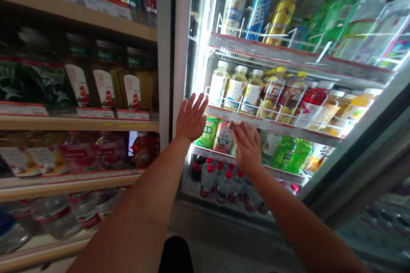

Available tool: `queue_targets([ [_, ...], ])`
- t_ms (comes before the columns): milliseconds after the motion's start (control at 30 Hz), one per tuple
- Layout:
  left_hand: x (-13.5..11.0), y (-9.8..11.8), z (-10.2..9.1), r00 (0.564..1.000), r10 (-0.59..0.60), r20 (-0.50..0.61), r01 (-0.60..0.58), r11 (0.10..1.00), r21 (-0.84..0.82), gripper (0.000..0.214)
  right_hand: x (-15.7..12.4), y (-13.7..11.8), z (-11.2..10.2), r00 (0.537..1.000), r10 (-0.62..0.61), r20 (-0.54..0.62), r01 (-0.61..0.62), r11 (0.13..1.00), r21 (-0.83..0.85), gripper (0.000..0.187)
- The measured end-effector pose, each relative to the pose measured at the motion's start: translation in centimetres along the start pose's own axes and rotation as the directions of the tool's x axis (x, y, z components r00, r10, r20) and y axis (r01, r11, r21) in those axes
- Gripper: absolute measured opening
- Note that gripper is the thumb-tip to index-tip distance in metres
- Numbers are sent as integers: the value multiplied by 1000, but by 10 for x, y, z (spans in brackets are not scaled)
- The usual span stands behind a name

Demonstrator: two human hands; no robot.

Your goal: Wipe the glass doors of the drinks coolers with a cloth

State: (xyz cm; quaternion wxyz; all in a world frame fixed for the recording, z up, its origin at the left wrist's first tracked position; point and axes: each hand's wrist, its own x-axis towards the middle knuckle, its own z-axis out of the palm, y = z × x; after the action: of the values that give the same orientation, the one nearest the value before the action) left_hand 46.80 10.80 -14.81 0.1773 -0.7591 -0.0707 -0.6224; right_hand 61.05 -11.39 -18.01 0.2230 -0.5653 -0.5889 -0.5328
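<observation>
My left hand [191,117] is raised with fingers spread, palm toward the left edge of the lit drinks fridge, touching nothing I can make out. My right hand [246,143] reaches into the fridge at the third shelf, fingers curled at the top of a bottle [224,136] with a pink and white label; whether it grips the cap is unclear. A green-labelled bottle [209,133] stands just left of it. Above, a row of pale yellow tea bottles [235,88] fills the wire shelf [272,124].
The open glass fridge door [361,136] slants at the right. Cans [258,16] and green bottles [333,17] line the top shelf; red-capped bottles [221,181] stand at the bottom. Wooden shelves [80,124] of bottled goods run along the left.
</observation>
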Motion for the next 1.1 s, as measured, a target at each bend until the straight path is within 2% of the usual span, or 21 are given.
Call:
queue_targets([
  [67, 0, 0, -1, 1000, -4, 16, 4, 1000, 17, 57, -9, -9, 2, 982, -158, 100, 153, 987, 54, 61],
  [133, -1, 0, -1, 999, -9, 35, 8, 1000, 27, 56, -5, -8, -1, 972, -196, 131, 189, 980, 69, 59],
  [233, -1, 0, -1, 998, -20, 54, 20, 1000, 15, 56, 25, 11, -7, 998, -52, 35, 52, 999, 4, 56],
  [300, -1, 0, -1, 998, -29, 60, 29, 1000, -4, 57, 43, 21, -8, 994, 76, -83, -81, 995, -61, 54],
  [367, -1, 1, -1, 997, -39, 67, 41, 999, -21, 57, 45, 18, -5, 985, 113, -132, -125, 988, -89, 53],
  [400, -1, 1, -2, 997, -43, 71, 45, 999, -25, 57, 40, 12, -3, 990, 85, -116, -95, 992, -87, 53],
  [467, -1, 2, -2, 996, -49, 77, 51, 998, -24, 56, 21, -4, 1, 998, -61, -9, 61, 998, -33, 54],
  [533, -1, 2, -3, 995, -52, 81, 53, 998, -16, 56, 4, -16, 2, 972, -208, 109, 205, 978, 40, 54],
  [600, 0, 2, -3, 995, -52, 84, 53, 999, -12, 56, 2, -16, -2, 951, -252, 178, 242, 967, 75, 54],
  [633, 0, 2, -3, 995, -51, 85, 52, 999, -14, 56, 6, -11, -4, 963, -211, 168, 205, 977, 54, 54],
  [700, 0, 1, -3, 995, -49, 83, 51, 998, -28, 57, 21, 4, -9, 997, -57, 53, 59, 998, -31, 54],
  [767, 0, 0, -3, 996, -47, 77, 51, 998, -46, 57, 32, 16, -10, 995, 67, -71, -73, 993, -91, 54],
  [833, 0, 0, -2, 996, -47, 69, 51, 997, -58, 57, 27, 17, -8, 991, 83, -102, -94, 990, -107, 53],
  [867, 0, 0, -2, 997, -46, 64, 50, 997, -60, 57, 19, 12, -7, 996, 49, -81, -57, 993, -102, 52],
  [933, 1, 0, -2, 998, -43, 55, 46, 997, -59, 57, -4, -1, -6, 995, -94, 34, 96, 994, -54, 51],
  [1000, 1, 0, -2, 998, -39, 50, 42, 998, -52, 57, -23, -10, -10, 958, -233, 165, 233, 972, 21, 52],
  [1067, 0, 0, -1, 998, -37, 52, 39, 998, -42, 57, -28, -5, -17, 940, -254, 230, 250, 967, 49, 56],
  [1100, 0, 0, -1, 998, -37, 54, 39, 999, -36, 57, -26, 3, -21, 952, -210, 221, 208, 978, 33, 58],
])
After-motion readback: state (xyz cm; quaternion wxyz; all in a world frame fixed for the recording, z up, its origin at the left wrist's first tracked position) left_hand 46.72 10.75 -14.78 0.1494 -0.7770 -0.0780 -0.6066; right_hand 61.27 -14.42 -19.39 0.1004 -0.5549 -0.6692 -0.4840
